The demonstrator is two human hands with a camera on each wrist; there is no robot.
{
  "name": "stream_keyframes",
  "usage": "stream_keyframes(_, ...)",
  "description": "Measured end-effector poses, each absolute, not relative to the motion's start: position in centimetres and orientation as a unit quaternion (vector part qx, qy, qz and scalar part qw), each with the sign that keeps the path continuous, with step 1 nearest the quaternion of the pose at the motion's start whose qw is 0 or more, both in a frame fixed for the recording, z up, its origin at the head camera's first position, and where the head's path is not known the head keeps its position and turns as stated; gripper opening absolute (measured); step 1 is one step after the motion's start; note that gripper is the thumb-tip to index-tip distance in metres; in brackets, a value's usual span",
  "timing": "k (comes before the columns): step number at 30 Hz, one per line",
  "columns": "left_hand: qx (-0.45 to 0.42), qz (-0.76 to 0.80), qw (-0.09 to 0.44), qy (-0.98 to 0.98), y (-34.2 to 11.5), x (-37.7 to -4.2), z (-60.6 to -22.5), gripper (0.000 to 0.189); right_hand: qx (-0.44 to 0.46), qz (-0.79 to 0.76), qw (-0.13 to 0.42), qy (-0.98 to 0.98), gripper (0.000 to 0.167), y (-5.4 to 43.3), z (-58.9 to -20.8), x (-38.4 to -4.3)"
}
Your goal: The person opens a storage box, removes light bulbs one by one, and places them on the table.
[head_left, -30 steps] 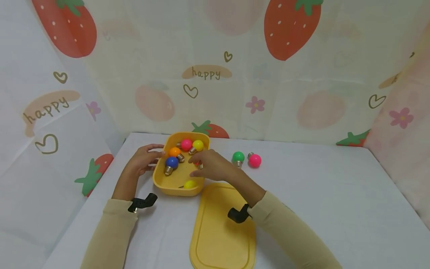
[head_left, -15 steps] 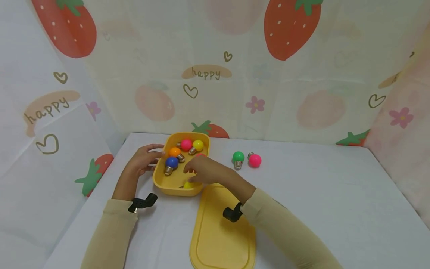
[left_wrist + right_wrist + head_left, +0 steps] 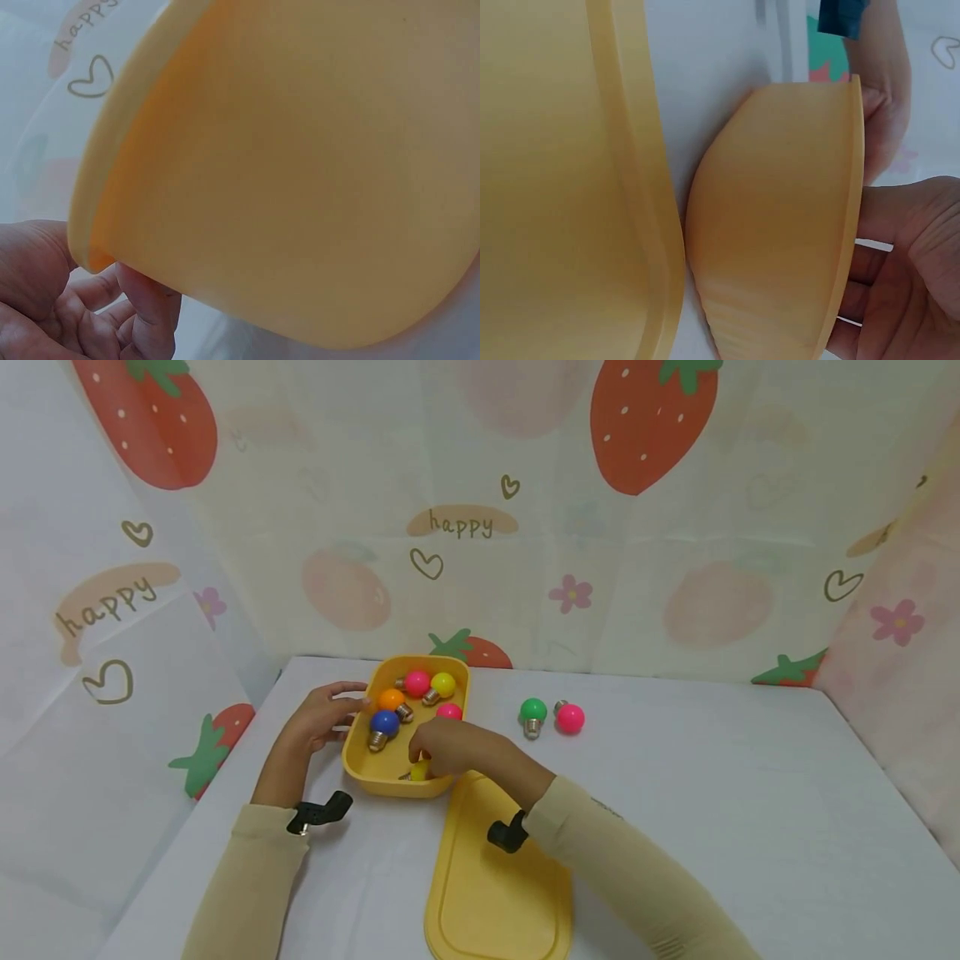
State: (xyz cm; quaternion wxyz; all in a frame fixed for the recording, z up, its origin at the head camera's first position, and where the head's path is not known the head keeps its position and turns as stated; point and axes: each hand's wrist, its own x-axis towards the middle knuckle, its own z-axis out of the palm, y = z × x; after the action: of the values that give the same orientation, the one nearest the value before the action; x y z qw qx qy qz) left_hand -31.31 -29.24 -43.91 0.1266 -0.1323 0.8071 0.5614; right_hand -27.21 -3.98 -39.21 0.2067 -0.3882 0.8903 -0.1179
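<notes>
In the head view, my right hand (image 3: pixel 453 746) reaches into a yellow plastic box (image 3: pixel 360 770), its fingers pinching a small yellow light bulb (image 3: pixel 418 770) near the front wall. That bulb is partly covered by the hand. My left hand (image 3: pixel 322 717) rests against the box's left side, fingers spread and touching the wall. Also in the box lie a blue bulb (image 3: pixel 385 722), an orange bulb (image 3: pixel 391 699), a pink bulb (image 3: pixel 417 683), another yellow bulb (image 3: pixel 443 684) and a second pink bulb (image 3: pixel 450 711). Box walls hide the bulbs in both wrist views.
A yellow lid (image 3: pixel 502 893) lies flat in front of the box, under the right forearm. To the box's right, a green bulb (image 3: pixel 533 710) and a pink bulb (image 3: pixel 570 719) lie on the white tablecloth (image 3: pixel 712 793). Patterned cloth walls (image 3: pixel 637 568) stand behind and at the sides.
My right hand has moved from the box's right side toward its front, down to the yellow bulb, uncovering the pink bulb by the right wall. The left hand has stayed put.
</notes>
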Motion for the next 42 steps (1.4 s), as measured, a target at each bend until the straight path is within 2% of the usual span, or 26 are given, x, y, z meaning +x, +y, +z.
stream_keyframes(16,-0.132,0.56,0.129,0.807,-29.2,-31.2,-43.8,0.062,-0.4,-0.12,0.21,0.884,0.033,-4.1,-39.7,-27.4)
stream_keyframes(34,-0.132,0.554,0.13,0.812,-29.2,-31.2,-44.0,0.061,-0.424,-0.161,0.146,0.879,0.042,-3.4,-40.6,-27.5)
stream_keyframes(42,-0.129,0.557,0.124,0.811,-29.3,-31.3,-44.0,0.061,-0.409,-0.192,0.142,0.881,0.041,-2.9,-40.0,-27.2)
